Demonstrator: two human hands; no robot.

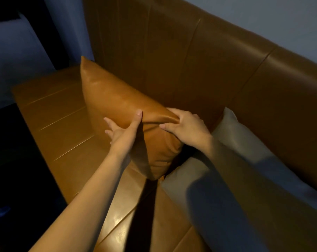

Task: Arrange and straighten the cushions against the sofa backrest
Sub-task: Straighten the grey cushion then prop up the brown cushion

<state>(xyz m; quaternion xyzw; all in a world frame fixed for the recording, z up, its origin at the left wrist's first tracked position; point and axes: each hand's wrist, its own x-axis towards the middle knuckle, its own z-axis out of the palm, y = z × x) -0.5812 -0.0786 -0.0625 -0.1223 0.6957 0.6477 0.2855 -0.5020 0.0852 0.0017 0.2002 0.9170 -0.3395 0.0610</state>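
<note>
A tan leather cushion [115,99] stands on edge on the sofa seat [59,113], leaning toward the brown backrest [190,57]. My left hand [123,128] grips its front face near the upper corner, thumb on top and fingers underneath. My right hand [186,124] pinches the same top corner from the right side. A pale grey cushion [241,135] lies to the right against the backrest, partly hidden by my right forearm.
The sofa seat stretches left to its end, where a dark floor [12,160] and a blue-grey wall [17,57] begin. A dark gap [145,206] runs between seat sections below the tan cushion.
</note>
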